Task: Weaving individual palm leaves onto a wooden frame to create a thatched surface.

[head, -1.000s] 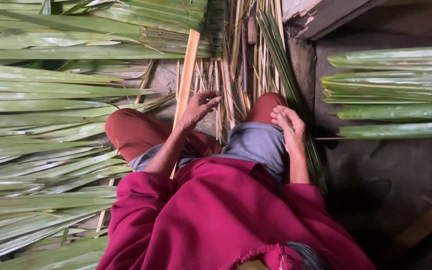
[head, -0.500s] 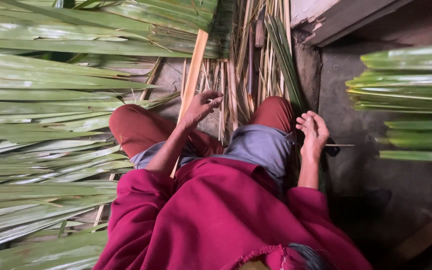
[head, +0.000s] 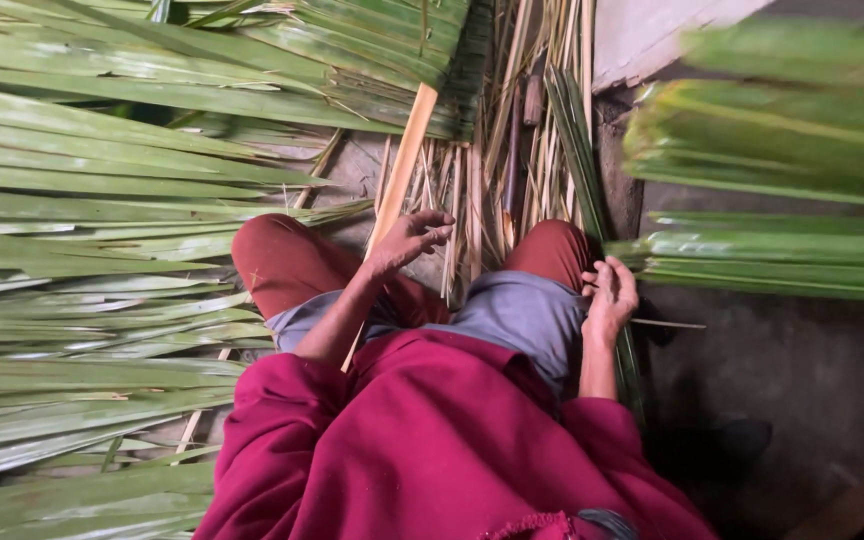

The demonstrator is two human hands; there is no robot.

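Palm leaves (head: 752,250) being drawn in by right hand (head: 612,295) pinching their tips, left hand (head: 407,240) loosely curled, resting on wooden slat (head: 402,175).

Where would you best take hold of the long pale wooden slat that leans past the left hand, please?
Probably on the wooden slat just above the left hand, coming from its right side. That stretch shows bare there, while green leaves crowd its left and its lower end runs under the arm.
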